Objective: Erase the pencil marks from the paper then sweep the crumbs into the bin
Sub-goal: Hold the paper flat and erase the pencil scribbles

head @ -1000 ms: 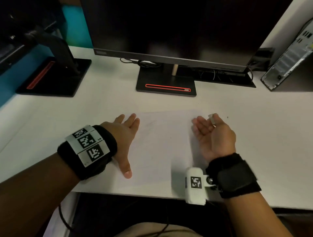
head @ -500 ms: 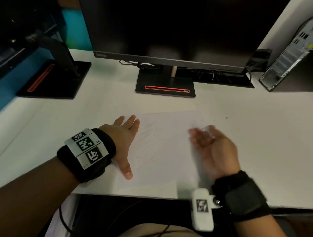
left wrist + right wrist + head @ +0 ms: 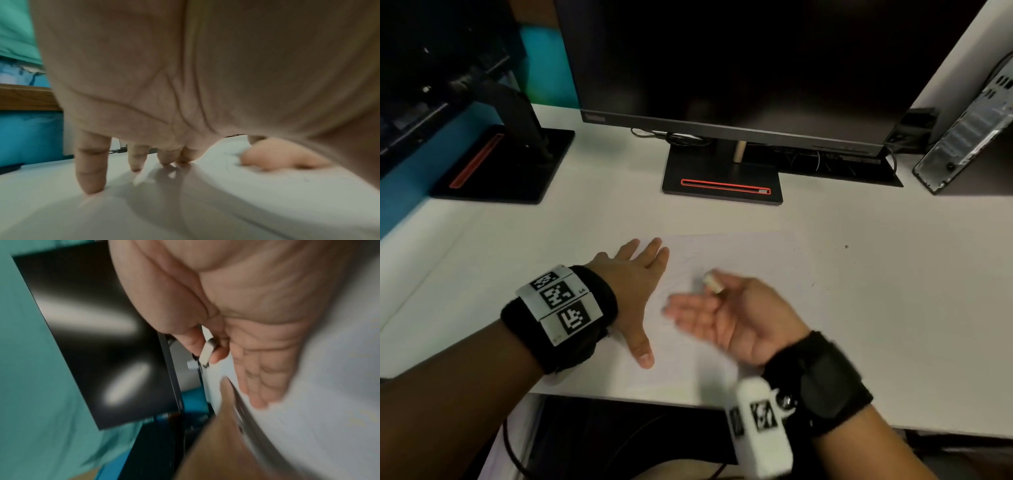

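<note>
Hands [image 3: 736,315] before monitor [image 3: 739,61], computer [image 3: 969,130].

I see open desk [image 3: 893,308] right of the paper [image 3: 750,253], room to pass there. Ahead, the monitor base [image 3: 722,181] blocks the way; my left hand [image 3: 633,284] bars the paper's left edge.

black wristbands [image 3: 828,383] on both bare forearms, with white blocks [image 3: 560,303] bearing black square-patterned markers.
</note>
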A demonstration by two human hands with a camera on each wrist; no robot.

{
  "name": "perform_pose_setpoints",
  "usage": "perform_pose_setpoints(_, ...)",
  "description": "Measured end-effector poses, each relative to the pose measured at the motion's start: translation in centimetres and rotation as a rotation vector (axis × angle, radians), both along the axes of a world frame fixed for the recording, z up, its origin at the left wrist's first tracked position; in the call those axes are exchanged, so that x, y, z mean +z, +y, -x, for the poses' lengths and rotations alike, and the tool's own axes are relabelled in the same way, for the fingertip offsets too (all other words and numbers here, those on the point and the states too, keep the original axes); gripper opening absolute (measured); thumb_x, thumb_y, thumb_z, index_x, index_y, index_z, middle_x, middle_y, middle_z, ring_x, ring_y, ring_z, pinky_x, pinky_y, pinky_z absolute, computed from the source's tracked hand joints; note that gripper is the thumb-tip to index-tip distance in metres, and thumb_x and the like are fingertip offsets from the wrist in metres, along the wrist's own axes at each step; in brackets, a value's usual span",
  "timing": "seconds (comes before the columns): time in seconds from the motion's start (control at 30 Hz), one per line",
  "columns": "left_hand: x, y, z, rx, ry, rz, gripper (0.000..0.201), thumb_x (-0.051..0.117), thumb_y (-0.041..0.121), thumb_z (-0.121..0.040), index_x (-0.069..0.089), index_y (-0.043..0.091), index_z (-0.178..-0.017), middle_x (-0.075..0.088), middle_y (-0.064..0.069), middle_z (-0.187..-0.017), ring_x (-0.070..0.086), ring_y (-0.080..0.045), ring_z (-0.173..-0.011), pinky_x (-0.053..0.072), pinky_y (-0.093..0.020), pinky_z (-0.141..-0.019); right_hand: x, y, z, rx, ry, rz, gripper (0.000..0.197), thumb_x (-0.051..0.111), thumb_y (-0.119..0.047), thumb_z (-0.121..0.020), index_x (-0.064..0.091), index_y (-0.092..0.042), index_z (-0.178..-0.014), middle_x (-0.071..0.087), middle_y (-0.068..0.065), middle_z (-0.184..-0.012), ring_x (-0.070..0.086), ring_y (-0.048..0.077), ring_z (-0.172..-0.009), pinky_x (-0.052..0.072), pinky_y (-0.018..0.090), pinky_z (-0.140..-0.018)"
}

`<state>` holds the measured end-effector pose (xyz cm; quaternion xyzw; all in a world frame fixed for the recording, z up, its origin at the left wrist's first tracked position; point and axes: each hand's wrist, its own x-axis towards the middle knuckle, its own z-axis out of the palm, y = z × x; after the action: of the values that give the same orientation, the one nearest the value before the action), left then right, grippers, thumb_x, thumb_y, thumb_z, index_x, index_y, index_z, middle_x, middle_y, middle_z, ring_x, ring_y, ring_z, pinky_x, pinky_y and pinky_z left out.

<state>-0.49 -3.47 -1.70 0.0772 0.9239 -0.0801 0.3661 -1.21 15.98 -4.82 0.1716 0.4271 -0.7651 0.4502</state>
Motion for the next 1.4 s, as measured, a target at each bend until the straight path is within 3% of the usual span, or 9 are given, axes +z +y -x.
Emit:
perform_pose_setpoints(0.13, 0.2, -0.1, 0.1, 0.006, -0.017, -0.025, 0.166, 0.086, 0.072, -0.049, -0.033, 0.017, -0.151, -0.041, 0.002, -0.157, -0.028, -0.027, -0.149, 0.005, -0.056, -0.122, 1.0, 3.4, 4.8, -0.657, 0.116, -0.047, 0.033, 0.042, -0.025, -0.106, 0.051, -0.009, -0.079, 0.066, 0.028, -0.116, 0.069, 0.036, -0.098, 0.054, 0.043, -0.098)
perform_pose_setpoints(0.2, 0.1, -0.2, 0.3, 0.005, -0.024, -0.026, 0.166, 0.086, 0.072, -0.049, -0.034, 0.018, -0.151, -0.042, 0.002, -0.157, -0.029, -0.027, -0.149, 0.004, -0.057, -0.121, 2.0, 4.0, 4.5, -0.725, 0.131, -0.023, 0.03, 0.046, -0.025, -0.105, 0.051, -0.011, -0.08, 0.066, 0.026, -0.126, 0.069, 0.037, -0.11, 0.055, 0.044, -0.098)
perform_pose_setpoints(0.43, -0.1, -0.5, -0.2, 0.021, 0.007, -0.067, 0.167, 0.086, 0.073, -0.048, -0.032, 0.014, -0.151, -0.039, 0.002, -0.159, -0.027, -0.026, -0.15, 0.004, -0.054, -0.121, 0.5, -2.6, -0.3, 0.139, 0.027, -0.056, 0.052, 0.042, -0.033, -0.106, 0.062, 0.015, -0.106, 0.07, 0.033, -0.112, 0.071, 0.04, -0.106, 0.057, 0.043, -0.095)
perform_pose_setpoints(0.67, 0.0, -0.9, -0.3, 0.01, 0.0, -0.098, 0.167, 0.084, 0.075, -0.049, -0.033, 0.014, -0.151, -0.04, 0.001, -0.158, -0.031, -0.026, -0.148, -0.001, -0.055, -0.121, 0.2, 3.5, 9.1, -0.942, 0.134, -0.053, 0.012, 0.044, -0.015, -0.101, 0.052, -0.009, -0.094, 0.066, 0.025, -0.111, 0.066, 0.034, -0.095, 0.058, 0.04, -0.085)
perform_pose_setpoints(0.73, -0.1, -0.9, -0.2, 0.009, -0.006, -0.095, 0.167, 0.085, 0.075, -0.049, -0.033, 0.014, -0.151, -0.041, 0.001, -0.158, -0.031, -0.025, -0.148, -0.002, -0.055, -0.121, 1.1, 5.3, 9.1, -1.015, 0.156, -0.044, 0.017, 0.047, -0.021, -0.102, 0.055, -0.01, -0.092, 0.07, 0.02, -0.119, 0.072, 0.032, -0.101, 0.058, 0.039, -0.09)
perform_pose_setpoints(1.0, 0.2, -0.4, -0.1, 0.029, 0.003, -0.078, 0.16, 0.08, 0.078, -0.054, -0.027, 0.014, -0.154, -0.037, 0.002, -0.16, -0.026, -0.023, -0.15, 0.008, -0.052, -0.123, 0.7, -1.0, 5.0, -0.047, 0.081, -0.092, 0.054, 0.044, -0.032, -0.106, 0.07, 0.003, -0.074, 0.07, 0.032, -0.115, 0.072, 0.04, -0.104, 0.055, 0.046, -0.098)
perform_pose_setpoints(1.23, 0.6, 0.5, 0.4, 0.061, 0.116, -0.119, 0.133, 0.073, 0.081, -0.062, 0.014, 0.008, -0.156, -0.001, -0.006, -0.167, 0.011, -0.03, -0.152, 0.035, -0.052, -0.114, 1.7, 3.8, 10.4, -0.704, 0.212, -0.181, 0.024, 0.048, -0.025, -0.104, 0.055, -0.01, -0.086, 0.07, 0.02, -0.116, 0.073, 0.032, -0.096, 0.059, 0.04, -0.09)
perform_pose_setpoints(1.3, 0.3, 0.6, 0.4, 0.056, 0.149, -0.119, 0.128, 0.075, 0.08, -0.06, 0.022, 0.007, -0.151, 0.009, -0.008, -0.164, 0.02, -0.03, -0.148, 0.04, -0.051, -0.11, 1.6, 3.4, 9.3, -0.493, 0.24, -0.208, 0.027, 0.051, -0.027, -0.103, 0.056, -0.013, -0.082, 0.07, 0.012, -0.092, 0.069, 0.023, -0.075, 0.06, 0.033, -0.07)
perform_pose_setpoints(1.4, 0.2, 0.6, 0.2, 0.052, 0.14, -0.114, 0.136, 0.076, 0.077, -0.062, 0.004, 0.014, -0.158, 0.0, -0.008, -0.166, 0.012, -0.032, -0.15, 0.037, -0.052, -0.113, 1.9, 1.8, 6.9, 0.301, 0.555, -0.623, 0.024, 0.06, -0.03, -0.099, 0.06, -0.016, -0.079, 0.058, 0.005, -0.067, 0.046, 0.016, -0.05, 0.037, 0.025, -0.046)
